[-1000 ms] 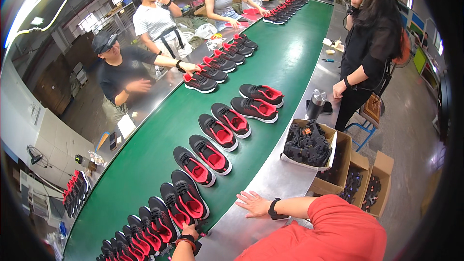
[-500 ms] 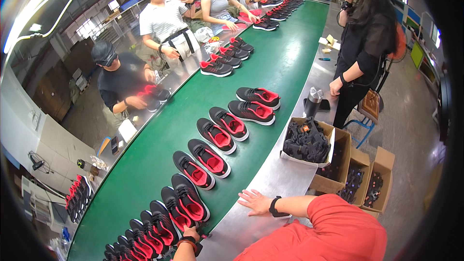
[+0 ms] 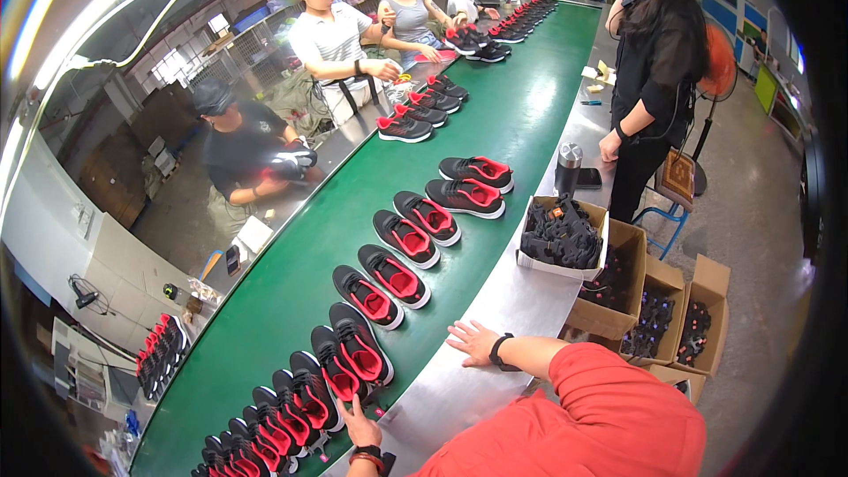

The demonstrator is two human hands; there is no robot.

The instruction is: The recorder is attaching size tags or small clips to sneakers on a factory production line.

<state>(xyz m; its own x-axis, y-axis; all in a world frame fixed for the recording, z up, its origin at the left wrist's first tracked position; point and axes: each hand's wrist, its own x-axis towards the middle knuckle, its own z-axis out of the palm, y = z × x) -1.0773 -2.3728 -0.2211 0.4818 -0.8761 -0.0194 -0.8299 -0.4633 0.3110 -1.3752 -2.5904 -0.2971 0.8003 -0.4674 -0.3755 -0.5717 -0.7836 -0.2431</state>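
Black sneakers with red linings stand in a row on the green conveyor belt (image 3: 265, 336), heels toward me. My left hand (image 3: 360, 426), with dark bands at its wrist, is at the heel of one sneaker (image 3: 336, 373) in the lower part of the row. Its fingers are stretched out and seem to touch the heel. Spread flat on the metal ledge (image 3: 446, 367) beside the belt, my right hand (image 3: 474, 343) holds nothing. A black band circles that wrist. More sneakers (image 3: 399, 272) stand in pairs farther up the belt.
An open box of black parts (image 3: 563, 234) sits on the ledge beside a tumbler (image 3: 568, 168). Cardboard boxes (image 3: 609, 278) stand below. Co-workers line the far side; another person (image 3: 654, 79) stands at right near a fan (image 3: 720, 62). Shoes (image 3: 161, 353) stand at far left.
My left hand's fingers are straighter at the sneaker heel. My right hand stays flat on the ledge. Across the belt, one co-worker has raised a shoe; another has reached an arm forward.
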